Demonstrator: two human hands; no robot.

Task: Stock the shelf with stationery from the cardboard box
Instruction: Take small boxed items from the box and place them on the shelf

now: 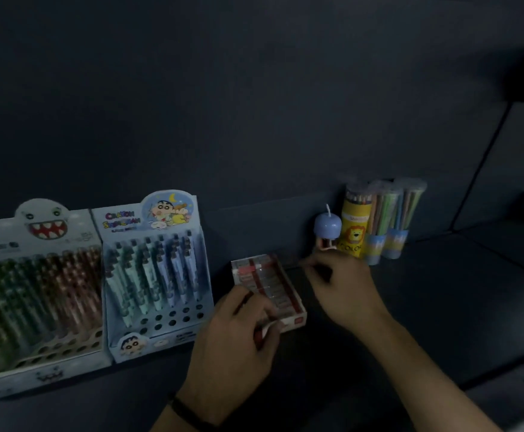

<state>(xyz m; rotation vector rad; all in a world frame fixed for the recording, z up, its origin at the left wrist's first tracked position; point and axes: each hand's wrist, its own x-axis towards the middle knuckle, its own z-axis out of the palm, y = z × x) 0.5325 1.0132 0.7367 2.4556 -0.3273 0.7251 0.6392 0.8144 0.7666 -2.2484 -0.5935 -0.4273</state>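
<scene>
Eraser tray (267, 282) sits on shelf (441, 307), in gap between pen displays and pencil tubes, long side running back toward wall, probably being squared into row.

Left hand (239, 335) - fingers curled over tray's near end, steadying it.

Right hand (341, 285) - blurred by tray's far corner; fingers curled, contact unclear.

Shin-chan pen display (158, 275) just left; pencil tubes (379, 219) behind right.
</scene>
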